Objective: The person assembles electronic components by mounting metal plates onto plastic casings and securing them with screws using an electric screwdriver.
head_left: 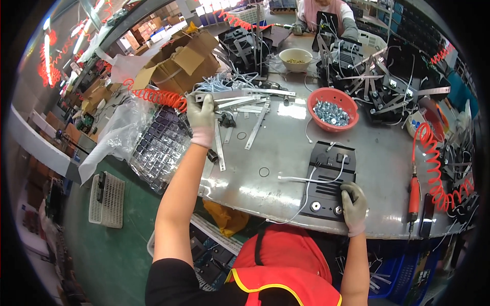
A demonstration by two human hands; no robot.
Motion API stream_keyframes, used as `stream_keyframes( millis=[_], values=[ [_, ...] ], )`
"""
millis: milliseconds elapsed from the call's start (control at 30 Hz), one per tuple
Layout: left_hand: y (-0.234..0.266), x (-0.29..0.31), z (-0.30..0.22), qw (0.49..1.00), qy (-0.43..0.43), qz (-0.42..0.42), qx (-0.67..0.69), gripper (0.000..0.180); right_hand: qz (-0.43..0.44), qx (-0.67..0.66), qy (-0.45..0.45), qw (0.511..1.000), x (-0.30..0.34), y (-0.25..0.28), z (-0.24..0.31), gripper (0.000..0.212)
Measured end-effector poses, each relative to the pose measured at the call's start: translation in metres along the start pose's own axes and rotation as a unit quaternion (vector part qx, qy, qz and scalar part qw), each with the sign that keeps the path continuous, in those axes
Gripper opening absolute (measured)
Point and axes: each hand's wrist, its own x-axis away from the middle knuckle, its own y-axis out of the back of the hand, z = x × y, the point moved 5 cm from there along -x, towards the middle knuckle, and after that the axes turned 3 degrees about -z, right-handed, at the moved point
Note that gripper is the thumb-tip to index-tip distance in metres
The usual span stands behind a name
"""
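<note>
Reaching over the far left of the metal table, my left hand [201, 115], in a pale glove, has its fingers closed on the end of a flat silver metal strip [227, 95]. Several similar strips [259, 124] lie loosely around it. My right hand [353, 204], also gloved, is curled on the right edge of a black slotted panel [319, 193] that lies flat near the table's front edge. The panel bears round silver fittings near its front, and a white cable [309, 180] runs across it and out to its left.
A red bowl of screws [333, 109] stands behind the panel. Farther back are a white bowl [295, 59], black assemblies [393, 84] and a co-worker [326, 15]. A cardboard box [178, 61] sits back left, and a red driver [413, 196] hangs at the right on a coiled hose.
</note>
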Motion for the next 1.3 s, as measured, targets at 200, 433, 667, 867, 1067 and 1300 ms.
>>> stream_keyframes(
  millis=[200, 433, 667, 867, 1067, 1300],
  values=[
    [0.006, 0.133, 0.024, 0.952, 0.303, 0.03, -0.037, 0.016, -0.001, -0.016, -0.001, 1.0, -0.004, 0.0, 0.004, 0.013],
    [-0.01, 0.198, -0.017, 0.823, 0.076, 0.306, -0.472, 0.026, -0.013, -0.007, 0.018, 1.0, -0.006, 0.0, -0.001, 0.013],
    [-0.078, 0.158, -0.033, 0.754, -0.005, 0.455, -0.474, 0.025, -0.034, -0.012, 0.013, 0.999, -0.004, 0.002, -0.009, 0.013],
    [-0.228, 0.101, 0.015, 0.753, -0.254, 0.457, -0.4, 0.018, -0.023, -0.006, 0.027, 0.999, -0.007, 0.004, -0.004, 0.012],
    [-0.303, 0.1, 0.071, 0.514, -0.103, 0.59, -0.614, 0.029, -0.013, -0.016, 0.007, 1.0, -0.008, 0.005, -0.002, 0.013],
    [-0.304, 0.101, 0.063, 0.606, -0.057, 0.612, -0.505, 0.038, -0.015, -0.037, -0.012, 0.999, -0.01, 0.008, -0.005, 0.012]
  ],
)
